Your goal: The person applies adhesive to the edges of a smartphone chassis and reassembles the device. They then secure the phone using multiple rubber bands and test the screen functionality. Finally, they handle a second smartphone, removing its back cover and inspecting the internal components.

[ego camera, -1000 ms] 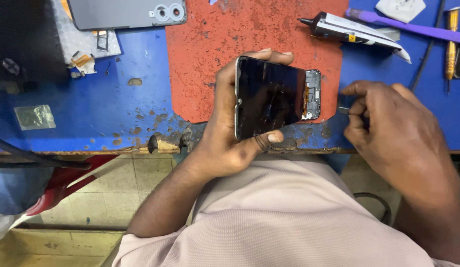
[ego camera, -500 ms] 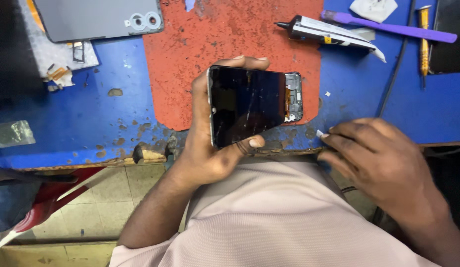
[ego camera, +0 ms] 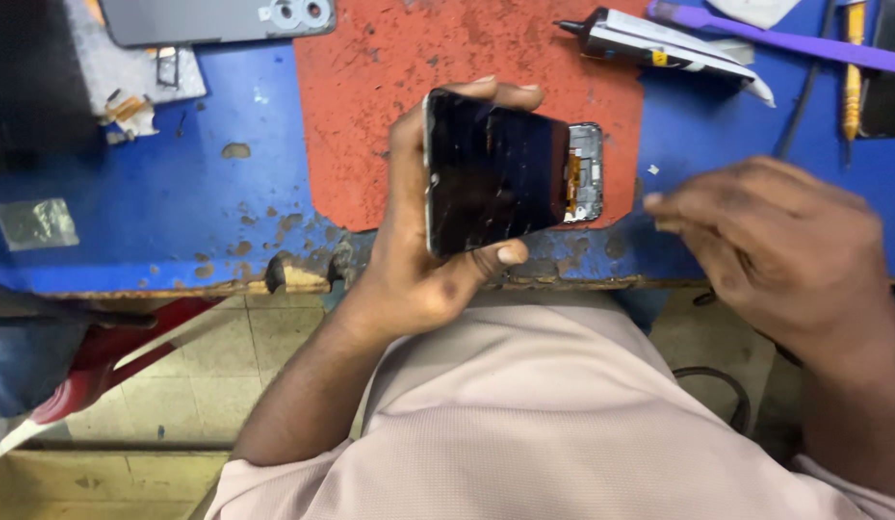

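My left hand [ego camera: 418, 279] grips a black phone [ego camera: 491, 173] with a cracked screen, holding it just above the red mat [ego camera: 370, 116] at the bench's front edge. The phone's right end [ego camera: 584, 173] shows bare internal parts and an orange flex strip. My right hand [ego camera: 775, 241] hovers to the right of the phone, apart from it. Its fingertips are pinched together and I see nothing between them.
On the blue bench [ego camera: 178, 193] lie a grey phone back cover [ego camera: 207, 17], a black-and-white tube-like tool [ego camera: 659, 43], a purple pry stick [ego camera: 784, 43], a yellow-handled screwdriver [ego camera: 854, 67] and small parts [ego camera: 129, 106]. A red stool [ego camera: 91, 371] stands below left.
My right hand has drawn back from the phone's right end toward the right. The thin tool tip seen at its fingers earlier no longer shows. My left hand keeps hold of the phone.
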